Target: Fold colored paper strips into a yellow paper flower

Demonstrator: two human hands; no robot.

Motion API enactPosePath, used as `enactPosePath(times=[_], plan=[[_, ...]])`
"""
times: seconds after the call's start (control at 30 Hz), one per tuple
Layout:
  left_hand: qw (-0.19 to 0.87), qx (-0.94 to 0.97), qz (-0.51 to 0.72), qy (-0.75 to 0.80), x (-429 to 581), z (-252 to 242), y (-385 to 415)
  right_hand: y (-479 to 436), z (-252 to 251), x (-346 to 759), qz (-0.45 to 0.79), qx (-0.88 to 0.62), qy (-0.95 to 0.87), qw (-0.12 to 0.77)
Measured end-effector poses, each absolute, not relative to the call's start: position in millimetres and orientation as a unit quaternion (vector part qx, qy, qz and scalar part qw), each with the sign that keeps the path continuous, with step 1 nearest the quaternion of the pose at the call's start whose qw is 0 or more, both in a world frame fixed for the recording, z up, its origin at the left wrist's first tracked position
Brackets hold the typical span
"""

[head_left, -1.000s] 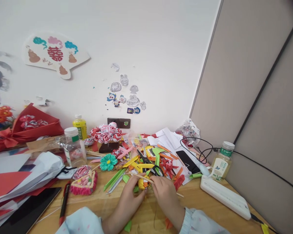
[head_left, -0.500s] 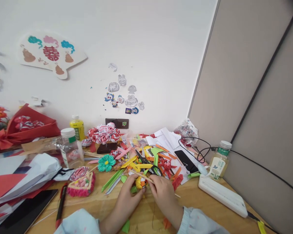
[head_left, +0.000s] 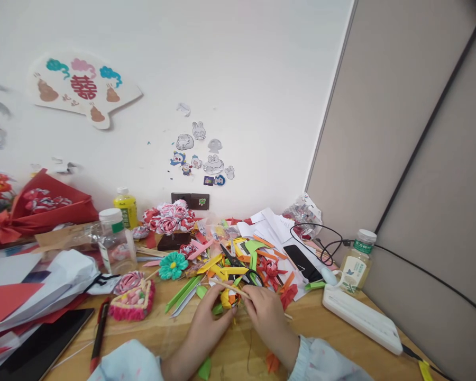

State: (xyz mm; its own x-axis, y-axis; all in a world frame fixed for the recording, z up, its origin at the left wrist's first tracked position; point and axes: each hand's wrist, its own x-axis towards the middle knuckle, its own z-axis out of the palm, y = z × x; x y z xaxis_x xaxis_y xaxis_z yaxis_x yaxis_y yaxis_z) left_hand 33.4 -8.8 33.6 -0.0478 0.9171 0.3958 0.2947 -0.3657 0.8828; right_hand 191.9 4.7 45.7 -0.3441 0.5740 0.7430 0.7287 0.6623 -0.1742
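My left hand (head_left: pixel 208 320) is closed around the left side of a small yellow-orange paper flower (head_left: pixel 229 299), thumb below and fingers behind it. Across the flower's top lies a thin wooden stick (head_left: pixel 233 288), pinched in my right hand (head_left: pixel 265 311). The stick slants down to the right, and its far end comes out past my right hand. Both hands are just above the wooden table, close together. Right behind them, black scissors (head_left: pixel 254 276) lie among yellow, green and orange paper strips (head_left: pixel 222 270). Parts of the flower are hidden by my fingers.
To the left are a teal flower (head_left: pixel 173 265), a pink-edged heart-shaped box (head_left: pixel 131 300), a pen (head_left: pixel 99 333) and a tablet (head_left: pixel 47 344). On the right lie a phone (head_left: pixel 302 263), a white power strip (head_left: pixel 360 317) and a bottle (head_left: pixel 357 262). A wall stands behind.
The stick's tip has shifted very slightly across the flower, and its far end shows a little less beyond my right hand. Otherwise both hands keep their places.
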Motion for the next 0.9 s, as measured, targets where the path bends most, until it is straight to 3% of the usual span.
enactPosePath(times=[0.43, 0.9], plan=[[0.232, 0.670, 0.524, 0.473, 33.2, 32.2, -9.8, 2.2, 47.3, 190.9, -0.071, -0.410, -0.814, 0.405], [0.291, 0.623, 0.549, 0.475, 34.4, 36.4, -10.1, -2.0, 49.1, 193.9, -0.102, -0.352, -0.836, 0.409]])
